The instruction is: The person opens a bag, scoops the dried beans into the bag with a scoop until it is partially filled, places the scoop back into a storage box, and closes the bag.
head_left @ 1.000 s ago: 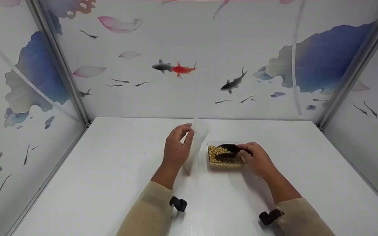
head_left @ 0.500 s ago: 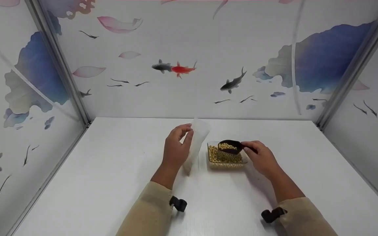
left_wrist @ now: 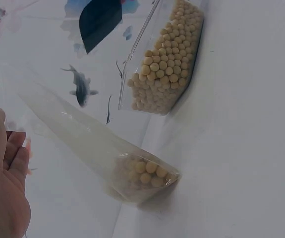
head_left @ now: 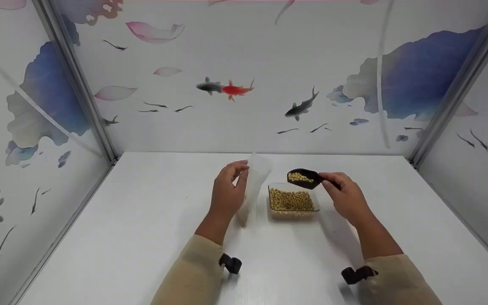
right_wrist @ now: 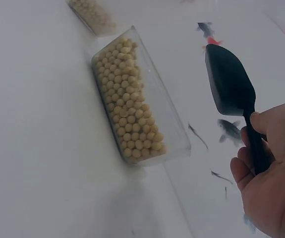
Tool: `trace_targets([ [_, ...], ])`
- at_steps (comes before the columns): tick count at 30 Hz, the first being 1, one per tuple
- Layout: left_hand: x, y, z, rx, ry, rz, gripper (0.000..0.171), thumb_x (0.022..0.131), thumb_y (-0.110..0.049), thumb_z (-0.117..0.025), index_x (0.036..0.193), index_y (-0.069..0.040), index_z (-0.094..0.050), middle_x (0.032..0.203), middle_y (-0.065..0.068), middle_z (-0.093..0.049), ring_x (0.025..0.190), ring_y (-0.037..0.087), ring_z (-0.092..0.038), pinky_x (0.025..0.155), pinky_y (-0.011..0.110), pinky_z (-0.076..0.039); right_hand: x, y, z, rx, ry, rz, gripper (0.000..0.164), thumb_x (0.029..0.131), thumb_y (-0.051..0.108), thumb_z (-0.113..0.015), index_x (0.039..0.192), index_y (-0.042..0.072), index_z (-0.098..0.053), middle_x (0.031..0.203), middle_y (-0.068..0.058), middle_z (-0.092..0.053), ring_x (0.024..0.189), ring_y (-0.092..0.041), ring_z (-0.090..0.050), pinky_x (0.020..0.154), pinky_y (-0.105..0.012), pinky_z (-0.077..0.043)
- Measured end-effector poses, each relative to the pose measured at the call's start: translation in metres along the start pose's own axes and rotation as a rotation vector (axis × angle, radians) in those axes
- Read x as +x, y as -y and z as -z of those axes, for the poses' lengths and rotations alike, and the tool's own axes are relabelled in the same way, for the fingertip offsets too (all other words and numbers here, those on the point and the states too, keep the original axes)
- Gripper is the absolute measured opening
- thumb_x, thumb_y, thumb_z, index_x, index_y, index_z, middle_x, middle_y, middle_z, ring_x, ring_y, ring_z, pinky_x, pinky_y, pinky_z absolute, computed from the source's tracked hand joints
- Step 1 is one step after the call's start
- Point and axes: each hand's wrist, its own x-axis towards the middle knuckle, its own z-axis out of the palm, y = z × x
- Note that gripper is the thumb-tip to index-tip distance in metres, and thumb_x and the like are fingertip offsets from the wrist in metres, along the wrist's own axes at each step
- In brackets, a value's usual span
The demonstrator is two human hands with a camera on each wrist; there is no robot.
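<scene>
My left hand point(head_left: 228, 190) pinches the upper edge of a clear plastic bag point(head_left: 257, 171). The bag stands tilted on the table, and a few soybeans point(left_wrist: 149, 172) lie in its bottom corner. In my right hand point(head_left: 347, 199) I grip the handle of a black scoop point(head_left: 310, 183), which carries a load of soybeans point(head_left: 299, 176). The scoop hangs above the back right of a clear rectangular container point(head_left: 293, 214) and is apart from it. Soybeans point(right_wrist: 125, 106) fill much of that container, which stands right of the bag.
The white table point(head_left: 142, 220) meets a printed back wall point(head_left: 244, 123) and side walls. Metal posts point(head_left: 106, 146) rise at the back corners. Each sleeve carries a black wrist mount point(head_left: 231, 263).
My right hand has lifted the scoop out of the beans, up and slightly to the right, now loaded with soybeans. The left hand and bag have stayed in place.
</scene>
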Motion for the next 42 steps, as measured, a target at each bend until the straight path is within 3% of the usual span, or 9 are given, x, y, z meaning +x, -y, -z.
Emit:
trace_targets([
  [5,0.000,0.000,-0.001,-0.002,0.002,0.005,0.020,0.113,-0.028,-0.057,0.123,-0.017,-0.071,0.142,-0.002,-0.069,0.138,0.015,-0.063,0.117,0.031,-0.054,0.004,0.024,0.010,-0.002,-0.032,0.018,0.039,0.114,0.033,-0.054,0.145,0.012,-0.065,0.146,-0.012,-0.060,0.137,-0.028,-0.058,0.107,-0.030,-0.050],
  [10,0.000,0.000,-0.002,0.000,0.000,0.006,0.019,0.113,-0.028,-0.058,0.121,-0.017,-0.071,0.140,-0.002,-0.070,0.137,0.015,-0.064,0.117,0.032,-0.054,0.014,0.059,0.016,-0.050,-0.012,0.075,0.038,0.114,0.030,-0.053,0.146,0.011,-0.065,0.144,-0.014,-0.060,0.133,-0.030,-0.059,0.110,-0.045,-0.052],
  [22,0.000,-0.003,-0.001,0.001,-0.013,0.016,0.018,0.112,-0.025,-0.059,0.121,-0.016,-0.071,0.140,-0.002,-0.070,0.137,0.015,-0.064,0.117,0.033,-0.055,0.045,0.129,0.015,-0.293,0.108,0.290,0.032,0.112,0.014,-0.055,0.140,0.005,-0.068,0.134,-0.017,-0.062,0.129,-0.036,-0.055,0.110,-0.055,-0.052],
  [32,0.001,-0.005,-0.001,0.003,-0.011,-0.008,0.018,0.112,-0.024,-0.059,0.121,-0.016,-0.072,0.140,-0.001,-0.070,0.137,0.015,-0.064,0.117,0.032,-0.055,0.045,0.142,0.016,-0.460,0.068,0.393,0.028,0.109,0.007,-0.058,0.132,0.004,-0.073,0.128,-0.019,-0.065,0.127,-0.042,-0.054,0.106,-0.059,-0.049],
  [42,0.001,-0.003,-0.002,0.012,-0.015,0.000,0.019,0.112,-0.026,-0.059,0.120,-0.016,-0.072,0.139,-0.002,-0.071,0.136,0.015,-0.064,0.117,0.031,-0.055,0.039,0.128,0.023,-0.421,0.027,0.421,0.028,0.108,0.006,-0.061,0.133,0.003,-0.073,0.125,-0.020,-0.066,0.123,-0.042,-0.055,0.103,-0.057,-0.048],
])
